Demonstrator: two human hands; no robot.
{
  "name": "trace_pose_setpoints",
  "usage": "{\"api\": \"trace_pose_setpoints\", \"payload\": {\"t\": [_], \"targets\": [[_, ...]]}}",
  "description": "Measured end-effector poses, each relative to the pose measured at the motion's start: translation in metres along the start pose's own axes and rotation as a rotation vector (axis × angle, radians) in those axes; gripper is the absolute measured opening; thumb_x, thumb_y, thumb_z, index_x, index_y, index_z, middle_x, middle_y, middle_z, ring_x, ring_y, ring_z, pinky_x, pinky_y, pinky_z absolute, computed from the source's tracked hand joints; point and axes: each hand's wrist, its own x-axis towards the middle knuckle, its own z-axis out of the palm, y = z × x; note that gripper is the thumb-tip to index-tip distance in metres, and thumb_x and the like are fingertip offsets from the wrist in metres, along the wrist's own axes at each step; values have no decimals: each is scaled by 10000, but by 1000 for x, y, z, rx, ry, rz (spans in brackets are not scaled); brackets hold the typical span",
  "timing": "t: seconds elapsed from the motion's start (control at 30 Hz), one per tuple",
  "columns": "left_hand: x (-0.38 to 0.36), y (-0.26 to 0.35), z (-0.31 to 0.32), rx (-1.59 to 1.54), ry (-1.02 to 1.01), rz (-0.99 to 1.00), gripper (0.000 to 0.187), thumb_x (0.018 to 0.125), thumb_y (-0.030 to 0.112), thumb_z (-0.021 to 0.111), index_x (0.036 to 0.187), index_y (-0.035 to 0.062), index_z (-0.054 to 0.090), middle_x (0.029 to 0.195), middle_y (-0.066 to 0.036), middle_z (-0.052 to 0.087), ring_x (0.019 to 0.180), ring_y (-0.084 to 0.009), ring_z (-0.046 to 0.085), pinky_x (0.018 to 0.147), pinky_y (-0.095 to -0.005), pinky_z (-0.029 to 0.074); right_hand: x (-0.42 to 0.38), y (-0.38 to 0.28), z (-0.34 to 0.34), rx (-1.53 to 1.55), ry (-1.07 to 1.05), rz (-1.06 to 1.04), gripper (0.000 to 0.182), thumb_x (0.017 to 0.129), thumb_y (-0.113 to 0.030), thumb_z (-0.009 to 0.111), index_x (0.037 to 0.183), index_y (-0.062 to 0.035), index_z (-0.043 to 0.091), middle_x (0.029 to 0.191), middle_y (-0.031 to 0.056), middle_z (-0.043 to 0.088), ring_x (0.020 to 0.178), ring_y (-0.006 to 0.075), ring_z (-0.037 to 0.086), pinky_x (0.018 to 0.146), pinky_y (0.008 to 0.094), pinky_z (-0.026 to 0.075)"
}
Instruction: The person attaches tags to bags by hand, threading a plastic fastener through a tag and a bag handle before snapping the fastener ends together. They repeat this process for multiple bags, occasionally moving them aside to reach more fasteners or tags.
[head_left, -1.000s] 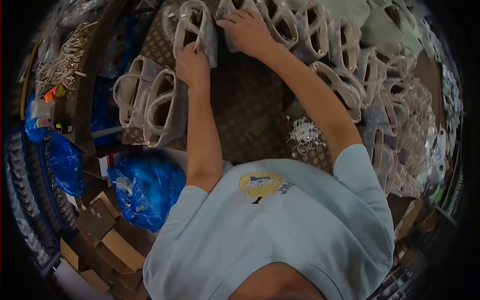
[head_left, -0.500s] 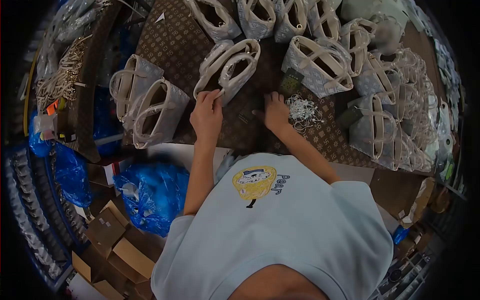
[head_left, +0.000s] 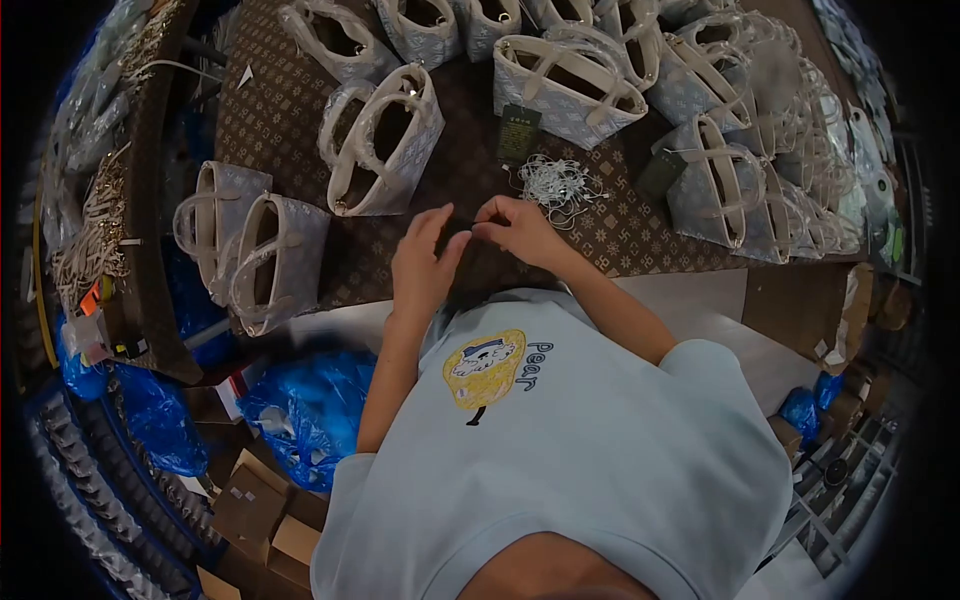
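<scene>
My left hand [head_left: 425, 262] is at the table's near edge, thumb and fingers apart, holding nothing that shows. Close to its right, my right hand [head_left: 522, 232] pinches something small and dark between thumb and fingers; what it is cannot be made out. Beyond my hands stands a light patterned handbag [head_left: 412, 150] with pale trim. A pile of white looped strings [head_left: 560, 190] lies just past my right hand. Behind the pile, a dark green tag [head_left: 518, 132] rests against a wider handbag [head_left: 560, 100] of the same pattern.
Two handbags [head_left: 300, 255] stand at the table's left edge. More line the far side and crowd the right of the brown patterned table [head_left: 590, 235]. Beige straps [head_left: 95, 225] hang at the left. Blue plastic bags [head_left: 310, 410] and cardboard boxes [head_left: 250, 505] sit below.
My left hand has let go of the nearest handbag's rim and opened. My right hand has come off the table beside the strings, and both hands are now close together. The view has shifted.
</scene>
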Motion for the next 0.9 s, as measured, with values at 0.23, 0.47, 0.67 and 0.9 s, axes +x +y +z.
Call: {"api": "trace_pose_setpoints", "payload": {"t": [0.23,0.47,0.67,0.9], "targets": [[3,19,10,-945,-492,-730,212,849,103,603,1027,-10,615,852,-5,628,739,-52,549,658,-192,453,-36,0,-56,242,46,123,113,827,-149,628,876,-51,600,729,-13,580,595,46,504,514,196,422],[-9,12,32,-1061,-491,-772,171,860,123,595,960,-10,635,818,5,625,700,-46,553,649,-190,455,-46,-1,-69,199,98,236,202,849,-188,618,981,-42,571,792,-15,572,672,52,543,552,204,453],[-6,4,14,-1186,-329,-986,174,876,174,574,910,12,625,772,13,615,640,-45,557,551,-190,455,-29,87,-141,-746,504,162,386,710,-272,712,1011,-77,567,853,100,617,783,248,610,679,336,475],[-9,18,24,-1316,-381,-1058,150,875,171,568,925,37,615,791,2,624,638,-64,579,557,-215,495,-27,91,-158,-643,221,321,164,747,-176,637,808,-25,620,627,87,628,582,197,613,565,323,485]]}}
